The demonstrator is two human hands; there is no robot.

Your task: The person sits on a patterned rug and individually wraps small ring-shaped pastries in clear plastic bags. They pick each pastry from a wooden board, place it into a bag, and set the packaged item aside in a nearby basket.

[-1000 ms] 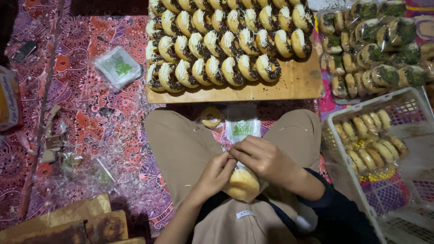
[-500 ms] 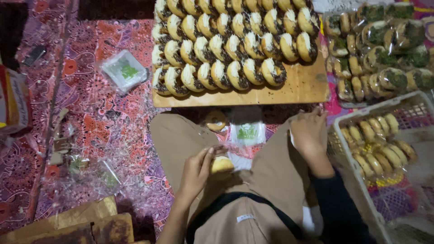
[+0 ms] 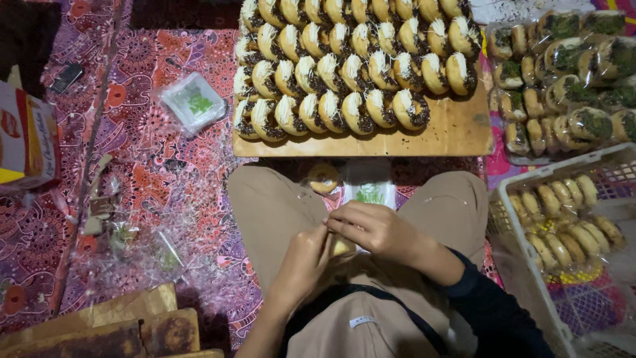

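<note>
I sit cross-legged on a patterned mat. My left hand [image 3: 301, 262] and my right hand [image 3: 374, 229] meet over my lap, both closed around a small golden bun [image 3: 342, 247] that is mostly hidden between the fingers. Just beyond my hands lie a clear wrapper with a green mark [image 3: 370, 192] and another wrapped bun [image 3: 323, 178] between my knees. A wooden board [image 3: 457, 132] in front of me carries several rows of filled buns [image 3: 351, 63] topped with grated shreds and dark sprinkles.
A white plastic crate [image 3: 523, 265] at my right holds several wrapped buns. More wrapped buns with green topping [image 3: 570, 73] lie at top right. A stack of clear wrappers [image 3: 193, 103], crumpled plastic scraps [image 3: 126, 238], a cardboard box [image 3: 26, 142] and wooden planks [image 3: 99, 328] are at left.
My right hand has come back from the crate side to my lap and joined the left hand on the bun. The view has shifted slightly.
</note>
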